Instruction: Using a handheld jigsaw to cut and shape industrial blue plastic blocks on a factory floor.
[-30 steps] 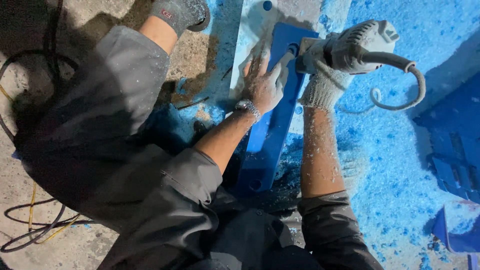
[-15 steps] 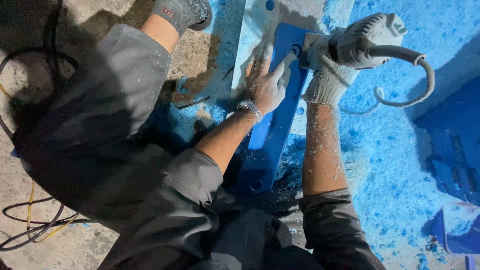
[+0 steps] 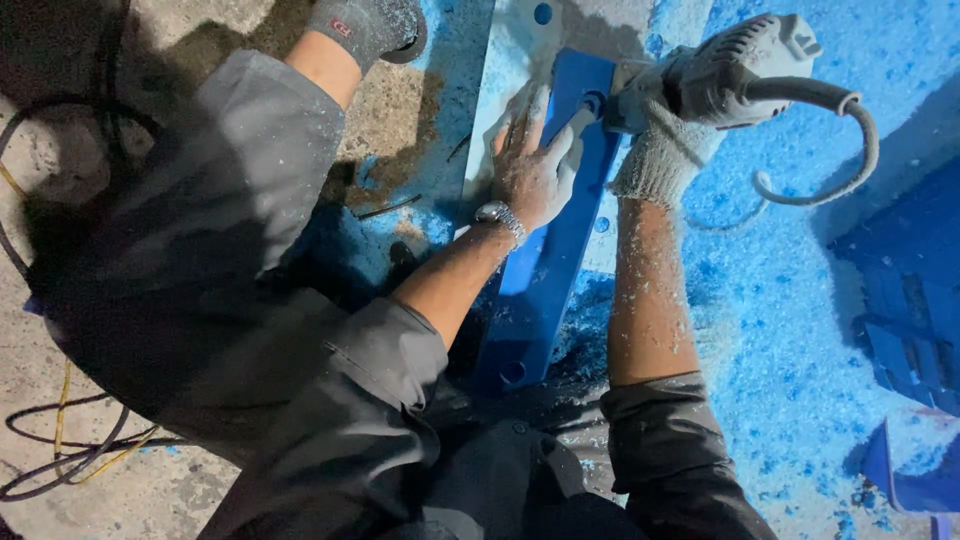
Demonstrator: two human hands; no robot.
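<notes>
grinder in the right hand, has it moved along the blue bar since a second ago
Cannot tell. The grinder in the gloved right hand sits at the same top end of the blue bar, beside the left hand; only the view has shifted.

A single head-worn camera looks almost straight down at close range over the person's own torso and knees. Both forearms run up from six o'clock toward twelve, ending at the blue strip [image 3: 548, 250] on the floor [image 3: 800, 330]. No second view shares the scene.
</notes>
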